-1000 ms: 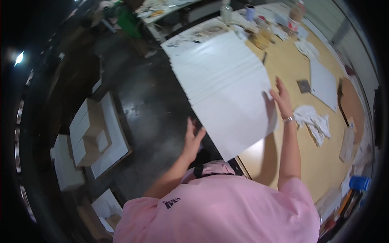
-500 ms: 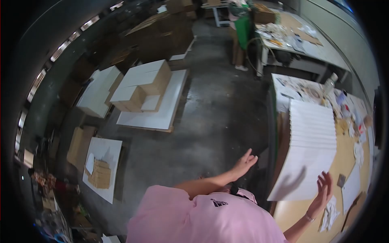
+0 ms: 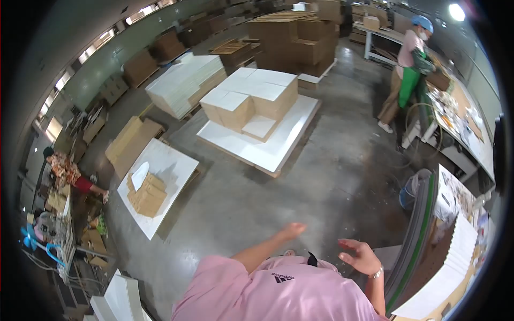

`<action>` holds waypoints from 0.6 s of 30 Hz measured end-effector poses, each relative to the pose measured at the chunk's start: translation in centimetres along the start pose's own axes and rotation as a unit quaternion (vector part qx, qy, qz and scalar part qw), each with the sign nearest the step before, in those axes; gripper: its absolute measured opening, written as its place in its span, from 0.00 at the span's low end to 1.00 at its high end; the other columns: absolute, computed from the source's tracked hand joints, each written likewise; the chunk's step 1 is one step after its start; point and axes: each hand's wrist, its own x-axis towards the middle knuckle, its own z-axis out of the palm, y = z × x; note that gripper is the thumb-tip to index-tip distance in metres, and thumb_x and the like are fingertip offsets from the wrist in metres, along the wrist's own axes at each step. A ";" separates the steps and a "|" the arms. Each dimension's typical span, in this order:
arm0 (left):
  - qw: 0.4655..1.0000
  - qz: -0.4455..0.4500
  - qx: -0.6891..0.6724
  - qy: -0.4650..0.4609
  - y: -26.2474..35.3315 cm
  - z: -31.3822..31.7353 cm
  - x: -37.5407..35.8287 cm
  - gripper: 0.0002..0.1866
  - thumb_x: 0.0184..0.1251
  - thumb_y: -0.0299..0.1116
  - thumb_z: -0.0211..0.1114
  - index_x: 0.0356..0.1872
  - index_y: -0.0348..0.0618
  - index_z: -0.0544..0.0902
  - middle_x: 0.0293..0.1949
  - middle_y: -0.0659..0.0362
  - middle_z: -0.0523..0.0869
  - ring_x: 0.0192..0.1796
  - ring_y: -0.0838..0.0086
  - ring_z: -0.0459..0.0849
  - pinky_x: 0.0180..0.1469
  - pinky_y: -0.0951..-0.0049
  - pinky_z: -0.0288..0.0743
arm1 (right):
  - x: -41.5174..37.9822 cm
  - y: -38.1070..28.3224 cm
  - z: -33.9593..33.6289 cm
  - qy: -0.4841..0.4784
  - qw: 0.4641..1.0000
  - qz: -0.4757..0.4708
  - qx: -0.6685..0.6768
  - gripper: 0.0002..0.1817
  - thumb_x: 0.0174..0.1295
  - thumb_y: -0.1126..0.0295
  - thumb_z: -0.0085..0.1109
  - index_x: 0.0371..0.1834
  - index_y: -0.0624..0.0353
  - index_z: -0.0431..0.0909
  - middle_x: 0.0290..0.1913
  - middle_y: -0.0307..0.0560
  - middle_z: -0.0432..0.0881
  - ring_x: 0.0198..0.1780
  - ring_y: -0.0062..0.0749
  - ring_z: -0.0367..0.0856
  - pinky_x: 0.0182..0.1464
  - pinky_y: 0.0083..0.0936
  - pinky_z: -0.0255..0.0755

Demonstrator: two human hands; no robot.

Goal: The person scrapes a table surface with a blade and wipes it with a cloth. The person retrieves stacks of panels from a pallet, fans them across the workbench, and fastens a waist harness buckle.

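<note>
My left hand (image 3: 293, 230) is stretched out over the grey floor. It is blurred, so its fingers do not show clearly, and I see nothing in it. My right hand (image 3: 362, 259) hangs open in front of my body with the thumb apart from the fingers, touching nothing. A watch or bracelet (image 3: 378, 272) is on that wrist. To the right of this hand lies an overlapped row of white sheets (image 3: 441, 275) on the workbench.
Ahead stand white-topped stacks of cut board (image 3: 251, 99) on a pallet. A smaller brown stack (image 3: 147, 197) rests on a white board at the left. One co-worker (image 3: 409, 69) stands at the far right table, another (image 3: 72, 171) at the far left. A bucket (image 3: 411, 193) is by the bench.
My view has swung left, so the bench and white sheets now sit at the right edge. My right hand has come away from above the sheets toward my body.
</note>
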 end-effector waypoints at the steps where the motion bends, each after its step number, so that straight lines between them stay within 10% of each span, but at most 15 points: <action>1: 0.997 -0.075 -0.036 -0.004 -3.3 -3.7 -0.9 0.28 0.65 0.55 0.54 0.54 0.40 0.79 0.49 0.50 0.83 0.46 0.62 0.82 0.50 0.63 0.74 | 2.6 1.9 1.1 -0.024 0.999 0.030 0.027 0.25 0.56 0.64 0.65 0.53 0.68 0.75 0.48 0.55 0.82 0.49 0.36 0.81 0.52 0.29 0.72; 5: 0.945 -0.196 0.252 0.074 -12.5 -16.4 -9.3 0.30 0.64 0.60 0.49 0.56 0.50 0.79 0.57 0.49 0.78 0.61 0.57 0.75 0.61 0.58 0.67 | 10.8 9.2 5.1 -0.033 0.992 0.114 0.049 0.24 0.59 0.61 0.63 0.52 0.68 0.75 0.44 0.48 0.83 0.44 0.28 0.81 0.46 0.26 0.75; 7: 0.927 -0.281 -0.013 0.248 -24.0 -19.6 -11.3 0.26 0.64 0.56 0.53 0.48 0.44 0.83 0.46 0.49 0.84 0.52 0.59 0.82 0.52 0.59 0.73 | 13.7 17.6 6.7 -0.021 0.984 0.163 -0.075 0.20 0.59 0.59 0.62 0.46 0.65 0.79 0.38 0.44 0.83 0.37 0.26 0.80 0.39 0.25 0.74; 9: 0.883 -0.339 -0.116 0.304 -19.7 -22.7 -16.3 0.22 0.63 0.50 0.58 0.36 0.37 0.83 0.32 0.51 0.86 0.36 0.64 0.86 0.36 0.63 0.76 | 13.8 23.5 7.1 -0.044 0.935 0.342 -0.084 0.13 0.56 0.62 0.61 0.37 0.61 0.82 0.31 0.43 0.83 0.31 0.25 0.79 0.32 0.26 0.73; 11: 0.850 -0.362 -0.179 0.339 -18.9 -23.4 -18.3 0.20 0.63 0.47 0.58 0.32 0.35 0.81 0.28 0.54 0.84 0.29 0.68 0.84 0.28 0.67 0.73 | 11.6 33.2 6.3 -0.119 0.926 0.317 -0.166 0.14 0.56 0.61 0.56 0.27 0.62 0.79 0.22 0.48 0.80 0.16 0.31 0.73 0.19 0.30 0.68; 13: 0.825 -0.370 -0.237 0.357 -20.6 -23.7 -18.3 0.20 0.63 0.44 0.58 0.30 0.33 0.81 0.25 0.55 0.83 0.25 0.72 0.83 0.22 0.69 0.70 | 10.7 33.7 5.3 -0.117 0.827 0.528 -0.157 0.16 0.62 0.61 0.52 0.30 0.63 0.79 0.26 0.51 0.83 0.17 0.34 0.76 0.19 0.31 0.69; 18: 0.833 -0.383 -0.300 0.262 -22.6 -24.7 -14.7 0.18 0.62 0.43 0.59 0.34 0.34 0.82 0.30 0.56 0.84 0.29 0.74 0.83 0.24 0.72 0.70 | 19.8 33.0 3.4 -0.035 0.784 0.620 0.021 0.17 0.64 0.58 0.51 0.43 0.62 0.79 0.35 0.51 0.85 0.30 0.40 0.85 0.25 0.35 0.78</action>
